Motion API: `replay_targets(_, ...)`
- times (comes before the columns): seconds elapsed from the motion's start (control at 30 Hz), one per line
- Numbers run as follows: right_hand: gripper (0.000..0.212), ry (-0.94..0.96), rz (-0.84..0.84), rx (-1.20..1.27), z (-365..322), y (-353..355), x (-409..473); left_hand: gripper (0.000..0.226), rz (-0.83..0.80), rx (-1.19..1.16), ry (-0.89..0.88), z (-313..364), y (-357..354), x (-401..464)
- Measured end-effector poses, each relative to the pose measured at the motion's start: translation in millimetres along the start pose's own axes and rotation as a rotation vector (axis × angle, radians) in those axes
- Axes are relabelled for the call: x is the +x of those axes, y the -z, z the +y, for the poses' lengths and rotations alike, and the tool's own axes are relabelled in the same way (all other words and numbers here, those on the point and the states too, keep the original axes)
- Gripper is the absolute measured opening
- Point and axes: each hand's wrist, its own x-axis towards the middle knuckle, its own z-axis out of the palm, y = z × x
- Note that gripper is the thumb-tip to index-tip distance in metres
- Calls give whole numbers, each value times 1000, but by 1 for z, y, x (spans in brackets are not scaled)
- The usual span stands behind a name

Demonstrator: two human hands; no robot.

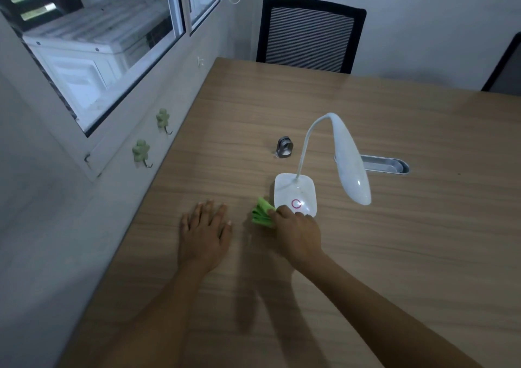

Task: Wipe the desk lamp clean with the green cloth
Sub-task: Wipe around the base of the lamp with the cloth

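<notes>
A white desk lamp (296, 191) stands on the wooden desk (394, 255), its square base bearing a red ring, its thin neck arching up and its long head drooping to the right. The folded green cloth (261, 212) lies against the base's near-left corner. My right hand (296, 232) grips the cloth there, fingers touching the front edge of the base. My left hand (205, 232) rests flat on the desk to the left, fingers spread, holding nothing.
A small metal ring-shaped object (284, 147) sits behind the lamp. A metal cable slot (386, 164) is set into the desk to the right. A black mesh chair (310, 35) stands at the far edge. The wall with green hooks (141, 152) borders the left.
</notes>
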Motion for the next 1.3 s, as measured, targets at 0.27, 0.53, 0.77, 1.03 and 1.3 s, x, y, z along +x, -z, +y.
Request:
replay_targets(0.27, 33, -594, 74, 346, 70, -9, -2, 61, 1, -9, -7, 0, 0, 0)
replay_targets(0.53, 38, -146, 27, 97, 46, -13, -27, 58, -1, 2, -9, -2, -2, 0)
replay_targets(0.77, 34, -557, 6, 306, 76, -6, 16, 59, 7, 18, -14, -1, -2, 1)
replay_targets(1.03, 45, -91, 111, 182, 33, -13, -18, 58, -2, 16, -9, -2, -1, 1)
replay_targets(1.3, 34, -337, -51, 232, 55, -10, 17, 56, 0, 9, -9, -3, -4, 1)
